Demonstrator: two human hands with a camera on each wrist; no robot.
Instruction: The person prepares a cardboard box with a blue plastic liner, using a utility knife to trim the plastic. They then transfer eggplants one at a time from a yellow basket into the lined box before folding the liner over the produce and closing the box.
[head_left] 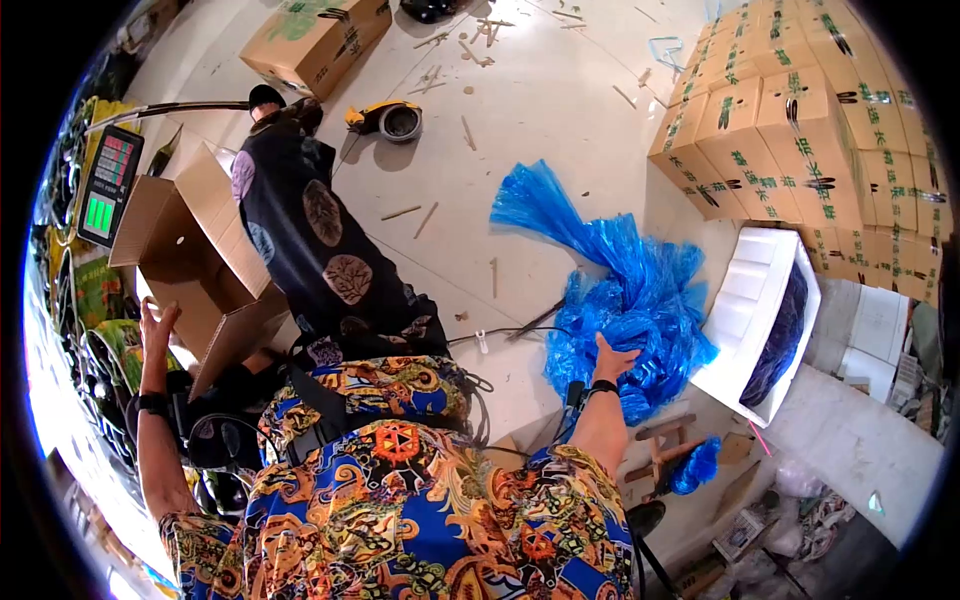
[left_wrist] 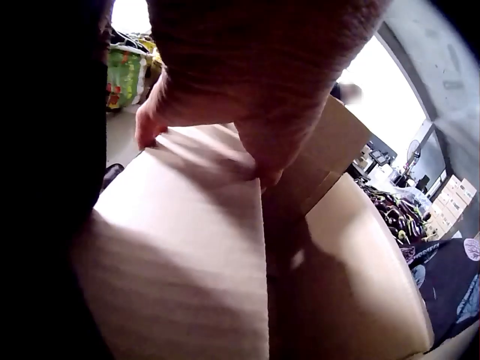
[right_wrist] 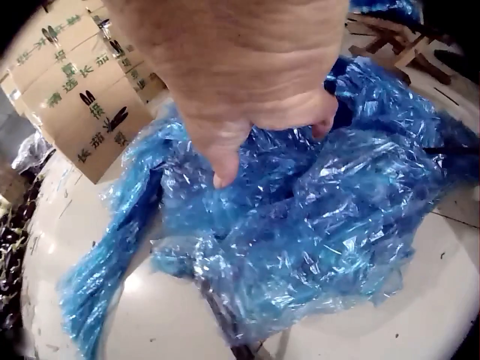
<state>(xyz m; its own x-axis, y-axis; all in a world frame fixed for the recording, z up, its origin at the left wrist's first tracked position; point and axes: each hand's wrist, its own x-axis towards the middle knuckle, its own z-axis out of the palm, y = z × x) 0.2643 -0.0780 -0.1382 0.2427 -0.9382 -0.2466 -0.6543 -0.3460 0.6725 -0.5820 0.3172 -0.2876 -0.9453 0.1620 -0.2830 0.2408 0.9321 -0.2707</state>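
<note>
My left hand (head_left: 158, 335) is at the near left side of an open cardboard box (head_left: 185, 255). In the left wrist view, its thumb and fingers spread across the edge of a box flap (left_wrist: 187, 232). The box stands with its flaps up, and its inside is partly in shadow. My right hand (head_left: 612, 362) reaches over a crumpled heap of blue plastic film bags (head_left: 640, 290). Seen from the right wrist, the thumb points down at the film (right_wrist: 300, 217), and the other fingers are mostly hidden behind the hand.
Printed cartons (head_left: 790, 140) are stacked at the right, with a white foam box (head_left: 760, 320) below them. A tape dispenser (head_left: 390, 120) lies on the floor near another carton (head_left: 315, 45). A digital scale display (head_left: 108, 185) stands left. A small wooden stool (head_left: 655, 450) is near the right arm.
</note>
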